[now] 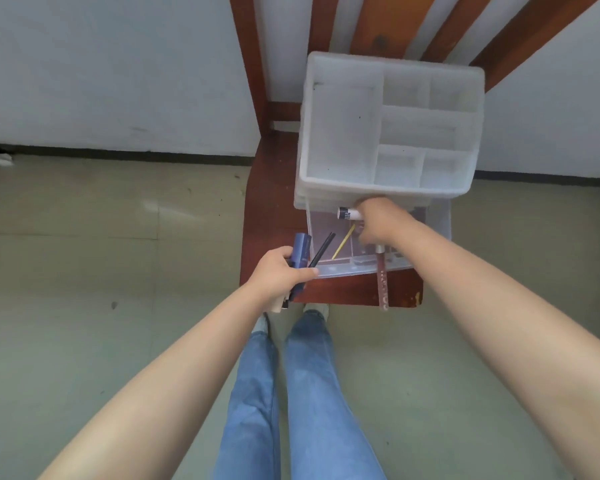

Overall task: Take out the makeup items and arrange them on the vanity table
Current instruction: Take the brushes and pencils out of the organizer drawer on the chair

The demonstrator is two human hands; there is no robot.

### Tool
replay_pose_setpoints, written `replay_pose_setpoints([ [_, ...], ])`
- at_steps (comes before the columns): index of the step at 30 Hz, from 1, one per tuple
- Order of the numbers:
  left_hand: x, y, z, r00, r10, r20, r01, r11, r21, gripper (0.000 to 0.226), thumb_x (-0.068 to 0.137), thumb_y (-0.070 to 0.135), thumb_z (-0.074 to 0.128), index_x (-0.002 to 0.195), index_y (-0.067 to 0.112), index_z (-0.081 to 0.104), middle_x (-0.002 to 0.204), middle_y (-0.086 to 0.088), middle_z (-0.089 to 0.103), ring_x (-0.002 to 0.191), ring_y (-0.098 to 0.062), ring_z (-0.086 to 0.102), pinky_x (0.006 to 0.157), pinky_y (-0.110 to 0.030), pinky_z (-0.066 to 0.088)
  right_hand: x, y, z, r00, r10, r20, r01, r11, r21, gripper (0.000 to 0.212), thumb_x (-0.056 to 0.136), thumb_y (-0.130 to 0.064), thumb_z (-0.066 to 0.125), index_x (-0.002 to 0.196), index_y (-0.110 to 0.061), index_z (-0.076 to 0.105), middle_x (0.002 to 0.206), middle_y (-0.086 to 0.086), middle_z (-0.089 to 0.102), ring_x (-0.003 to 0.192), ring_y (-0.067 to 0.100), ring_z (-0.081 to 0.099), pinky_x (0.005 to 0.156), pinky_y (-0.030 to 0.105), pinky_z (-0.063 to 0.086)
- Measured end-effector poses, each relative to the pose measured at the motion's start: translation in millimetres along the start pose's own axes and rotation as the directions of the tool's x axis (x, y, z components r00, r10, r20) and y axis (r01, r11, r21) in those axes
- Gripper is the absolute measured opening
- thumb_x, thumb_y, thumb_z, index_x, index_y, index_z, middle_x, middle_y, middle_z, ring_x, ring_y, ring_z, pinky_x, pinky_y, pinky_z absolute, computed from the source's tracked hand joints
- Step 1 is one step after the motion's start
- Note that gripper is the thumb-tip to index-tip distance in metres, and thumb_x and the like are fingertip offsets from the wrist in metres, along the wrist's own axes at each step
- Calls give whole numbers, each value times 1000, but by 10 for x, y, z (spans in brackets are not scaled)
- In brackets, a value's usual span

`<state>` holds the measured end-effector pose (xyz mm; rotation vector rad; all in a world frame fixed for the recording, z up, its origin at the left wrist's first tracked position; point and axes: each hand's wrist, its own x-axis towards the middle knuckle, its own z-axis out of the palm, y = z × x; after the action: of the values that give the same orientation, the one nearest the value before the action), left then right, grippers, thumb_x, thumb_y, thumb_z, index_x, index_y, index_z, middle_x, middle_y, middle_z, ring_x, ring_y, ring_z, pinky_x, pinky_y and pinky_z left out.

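The right hand [378, 223] gripped a white tube [349, 213] over the clear plastic drawer [347, 270], the left hand [281, 275] clutched a dark-blue tube [301, 249]; lifting straight up would likely clear the rim.

A pale green tiled floor [84, 341] meets a plain white wall [101, 64] along a dark baseboard [118, 155], with a small piece of white debris [1, 157] lying at the left end of that junction. A reddish-brown wooden chair [274, 209] stands against the wall, its seat serving as the surface and its slatted backrest [378, 22] rising along the wall. Soft, even light falls across the room, giving a faint sheen on the floor tiles.
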<state>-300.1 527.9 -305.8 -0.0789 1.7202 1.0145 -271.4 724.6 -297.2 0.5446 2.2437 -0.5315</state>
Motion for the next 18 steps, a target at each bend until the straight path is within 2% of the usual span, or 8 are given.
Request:
replay_pose_setpoints([
  [2, -5, -10, -10, 999, -41, 25, 42, 997, -61, 22, 76, 8, 71, 70, 15, 51, 59, -2, 52, 39, -6, 51, 44, -19, 42, -1, -20, 10, 999, 36, 0, -36, 999, -5, 23, 77, -7, 59, 100, -7, 58, 98, 14, 59, 92, 30, 57, 66, 25, 38],
  [7, -88, -23, 15, 990, -110, 85, 126, 968, -216, 18, 79, 3, 66, 77, 12, 51, 69, -7, 54, 50, -14, 53, 51, -21, 47, -20, -98, -56, 986, 147, 73, -149, 989, 17, 12, 71, -9, 64, 77, -10, 54, 77, 7, 56, 67, 24, 52, 44, 22, 35],
  [9, -118, -13, 45, 989, -102, 109, 129, 950, -285, 17, 80, 0, 64, 77, 12, 52, 70, -8, 55, 47, -12, 55, 47, -20, 48, -37, -73, -53, 976, 185, 117, -203, 964, 174, 13, 69, -6, 65, 71, -11, 52, 79, 8, 58, 67, 24, 55, 51, 23, 43],
  [11, -130, -4, 75, 989, -94, 114, 128, 933, -337, 17, 80, -2, 63, 76, 11, 52, 69, -8, 55, 42, -7, 56, 45, -18, 47, -76, -28, -58, 960, 233, 156, -275, 894, 354, 18, 69, -3, 66, 68, -11, 50, 82, 10, 58, 71, 24, 56, 62, 29, 48],
  [12, -130, -5, 86, 990, -92, 111, 125, 930, -346, 17, 79, -2, 63, 76, 11, 52, 68, -7, 55, 42, -7, 55, 44, -19, 47, -96, -1, -60, 953, 257, 162, -303, 851, 428, 19, 70, -3, 65, 67, -11, 48, 79, 10, 57, 68, 24, 55, 61, 30, 48],
  [15, -146, -36, 103, 989, -105, 100, 134, 930, -343, 15, 79, 0, 65, 77, 10, 54, 68, -7, 56, 49, -11, 54, 47, -22, 48, -192, 105, -33, 921, 368, 128, -355, 659, 663, 17, 73, 1, 60, 65, -9, 48, 65, 8, 52, 49, 21, 49, 38, 20, 38],
  [18, -208, -91, 127, 988, -102, 113, 140, 903, -407, 14, 79, -2, 63, 77, 9, 54, 69, -9, 58, 48, -11, 55, 48, -21, 49, -298, 245, 86, 841, 520, 151, -333, 277, 901, 16, 76, 6, 57, 71, -7, 50, 67, 7, 49, 52, 18, 48, 31, 14, 38],
])
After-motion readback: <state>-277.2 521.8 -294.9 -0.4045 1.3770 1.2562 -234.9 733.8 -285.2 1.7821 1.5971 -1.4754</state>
